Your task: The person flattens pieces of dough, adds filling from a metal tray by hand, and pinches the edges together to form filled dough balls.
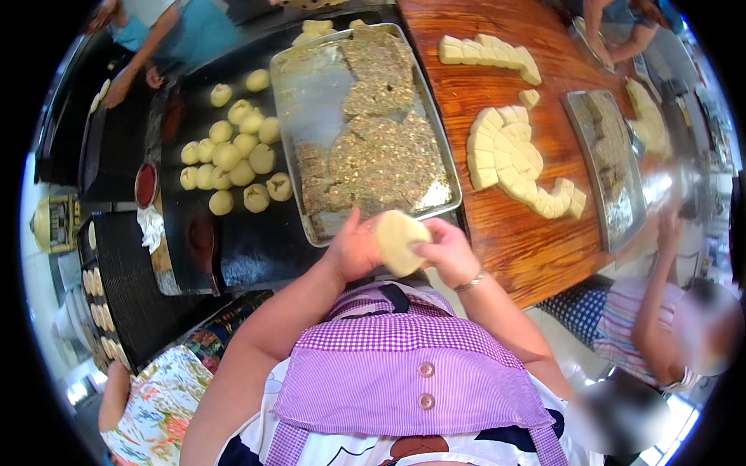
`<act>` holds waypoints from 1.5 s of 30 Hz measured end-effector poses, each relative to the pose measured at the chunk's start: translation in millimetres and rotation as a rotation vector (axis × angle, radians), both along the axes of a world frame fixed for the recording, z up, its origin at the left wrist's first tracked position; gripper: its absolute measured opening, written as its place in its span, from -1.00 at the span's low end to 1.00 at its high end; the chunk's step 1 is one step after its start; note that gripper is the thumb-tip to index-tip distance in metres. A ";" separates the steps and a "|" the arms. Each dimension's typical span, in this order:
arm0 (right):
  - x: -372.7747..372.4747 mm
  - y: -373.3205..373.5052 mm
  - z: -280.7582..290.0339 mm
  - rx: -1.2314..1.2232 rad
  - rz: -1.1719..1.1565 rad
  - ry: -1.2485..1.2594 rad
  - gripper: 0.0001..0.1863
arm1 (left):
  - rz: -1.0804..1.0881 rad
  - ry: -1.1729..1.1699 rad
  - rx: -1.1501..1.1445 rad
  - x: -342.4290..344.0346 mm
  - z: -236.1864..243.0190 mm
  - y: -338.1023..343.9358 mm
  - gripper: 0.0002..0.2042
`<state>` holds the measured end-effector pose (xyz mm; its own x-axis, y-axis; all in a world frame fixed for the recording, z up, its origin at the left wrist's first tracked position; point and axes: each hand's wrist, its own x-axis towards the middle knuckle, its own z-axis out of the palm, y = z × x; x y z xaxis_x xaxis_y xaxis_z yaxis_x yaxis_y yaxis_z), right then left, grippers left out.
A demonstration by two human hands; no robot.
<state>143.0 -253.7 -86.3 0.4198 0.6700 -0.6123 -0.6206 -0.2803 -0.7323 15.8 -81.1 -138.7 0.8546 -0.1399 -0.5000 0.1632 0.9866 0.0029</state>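
A flattened round of pale dough (398,242) is between my two hands, in front of my apron and just below the near edge of a metal tray (316,242). My left hand (354,250) bears its left side, thumb up and the other fingers partly hidden behind it. My right hand (451,255) pinches the right edge between thumb and fingers. The tray holds a brown, crumbly filling with pale bits (381,159), spread mostly over its right side and near end. Left of the tray, several dough balls (226,157) lie clustered on the black table (256,256).
Cut dough pieces (501,151) form curved rows on the wooden table (505,248) at right, beside a second filling tray (610,179). A small red bowl (146,185) and a crumpled white cloth (151,227) sit at the black table's left edge. Other people work on both sides.
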 end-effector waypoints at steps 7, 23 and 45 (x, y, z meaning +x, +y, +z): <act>56.5 89.0 -20.3 0.058 0.329 -0.640 -0.60 | 0.354 0.087 0.016 -55.7 47.9 46.4 -0.22; 136.1 222.7 -83.9 -0.045 0.864 -1.513 -0.16 | 0.528 0.205 0.034 -133.7 9.2 35.7 -0.39; 56.0 165.4 57.9 -0.065 1.079 -1.503 -0.26 | 0.347 -0.013 0.266 43.8 36.0 60.3 -0.54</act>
<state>198.9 -88.3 -28.4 0.0269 0.9780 -0.2067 0.9081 -0.1103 -0.4039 59.6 -20.8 -102.7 0.8348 0.2888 -0.4687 -0.1797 0.9477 0.2638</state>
